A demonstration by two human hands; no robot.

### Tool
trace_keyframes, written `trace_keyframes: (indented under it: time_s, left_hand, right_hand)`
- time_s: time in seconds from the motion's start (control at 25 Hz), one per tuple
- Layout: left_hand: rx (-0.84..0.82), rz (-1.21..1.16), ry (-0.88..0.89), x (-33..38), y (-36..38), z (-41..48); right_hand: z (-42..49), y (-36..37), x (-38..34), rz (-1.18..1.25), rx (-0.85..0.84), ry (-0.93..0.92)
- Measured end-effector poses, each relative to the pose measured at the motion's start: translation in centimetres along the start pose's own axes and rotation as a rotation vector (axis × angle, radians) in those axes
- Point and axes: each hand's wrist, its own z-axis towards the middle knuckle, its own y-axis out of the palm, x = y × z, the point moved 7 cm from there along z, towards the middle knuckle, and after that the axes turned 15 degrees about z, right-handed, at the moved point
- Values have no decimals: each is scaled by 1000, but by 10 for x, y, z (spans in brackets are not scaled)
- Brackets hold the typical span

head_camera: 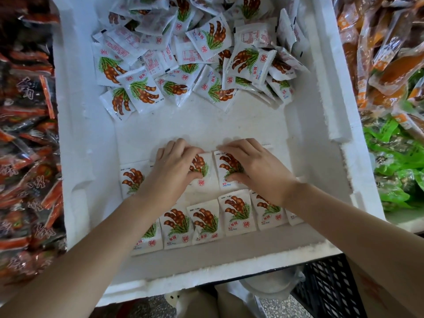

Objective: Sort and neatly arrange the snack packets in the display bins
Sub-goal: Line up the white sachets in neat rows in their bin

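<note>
Curling fingers and thumb, the left hand [174,166] grips a white plastic snack packet printed with brown pods [203,165]; the right hand [254,171] likewise grips the neighbour packet [226,164] just beside it. Both packets lie on the floor of the white foam bin [91,138], between a tidy near row [206,216] and a loose far heap [183,65].

The white foam bin [197,127] is carrying, on its floor: a near row of packets [204,220] lying flat, a second row [132,177] just behind it, a loose heap [183,53] sitting at the far end.
</note>
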Motion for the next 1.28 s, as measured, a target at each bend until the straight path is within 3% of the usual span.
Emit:
trace_keyframes:
  time_s: [0.12,0.24,0.4,0.6,0.72,1.0,1.28]
  left_hand:
    - [74,165,-21,7,2,-10]
    - [22,278,-82,10,12,-23]
    - [1,248,-135,13,16,-29]
    - [112,60,-202,-20,-17,20]
    - [142,-44,-236,-49,-34,69]
    - [146,142,-310,-63,-37,108]
    - [187,91,-271,-54,-42,88]
  right_hand:
    - [-4,11,1,-51,-12,-52]
    - [-10,24,5,-202,-40,-52]
    - [-11,26,1,-201,-51,-23]
    - [49,-31,-11,-151,137,-3]
    - [97,-54,-7,-144,165,70]
    - [128,-56,-8,-272,219,181]
    - [109,-68,-15,-129,236,168]
